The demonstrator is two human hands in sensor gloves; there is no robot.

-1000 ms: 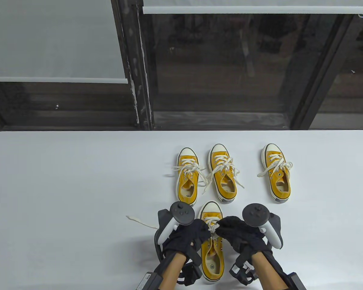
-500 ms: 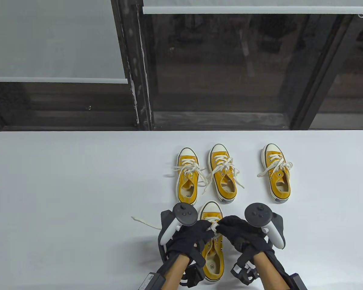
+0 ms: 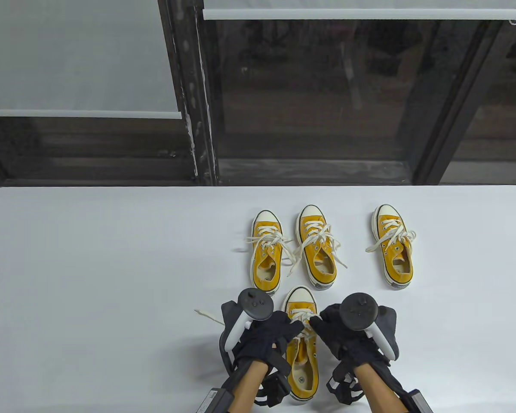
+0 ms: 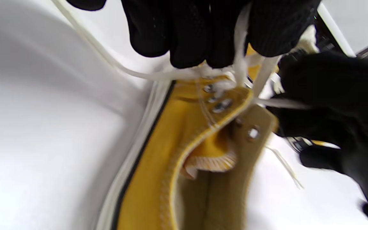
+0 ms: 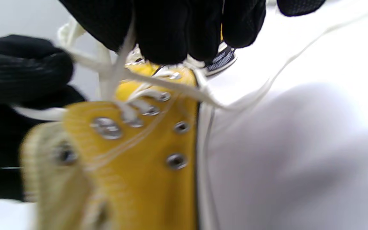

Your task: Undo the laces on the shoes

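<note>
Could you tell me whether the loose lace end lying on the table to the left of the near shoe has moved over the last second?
Yes. The lace end has slid right, toward the near shoe, while that shoe stayed put.

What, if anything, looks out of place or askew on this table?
Nothing damaged. The far right shoe stands apart from the middle pair, and a loose lace end trails left of the near shoe.
</note>
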